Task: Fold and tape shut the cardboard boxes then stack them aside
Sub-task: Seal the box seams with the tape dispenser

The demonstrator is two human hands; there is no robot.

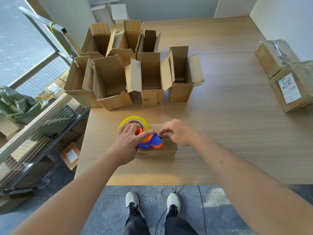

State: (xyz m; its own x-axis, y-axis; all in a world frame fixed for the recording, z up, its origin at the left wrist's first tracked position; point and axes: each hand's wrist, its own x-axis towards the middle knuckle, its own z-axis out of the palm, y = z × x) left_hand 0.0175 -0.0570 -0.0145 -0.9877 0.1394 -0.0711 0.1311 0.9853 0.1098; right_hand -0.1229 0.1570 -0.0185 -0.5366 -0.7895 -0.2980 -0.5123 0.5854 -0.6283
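Because the closed cardboard box [156, 146] sits near the table's [220, 116] front edge, my left hand [127, 143] grips the tape dispenser [149, 141] on its top while my right hand [179, 133] pinches the tape end down.

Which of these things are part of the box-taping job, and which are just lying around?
In the job:
closed box
tape dispenser
left hand
right hand
open boxes

Lying about:
wrapped parcels
green sack
wire rack

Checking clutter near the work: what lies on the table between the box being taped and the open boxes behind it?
Bare table in the head view, apart from the tape roll.
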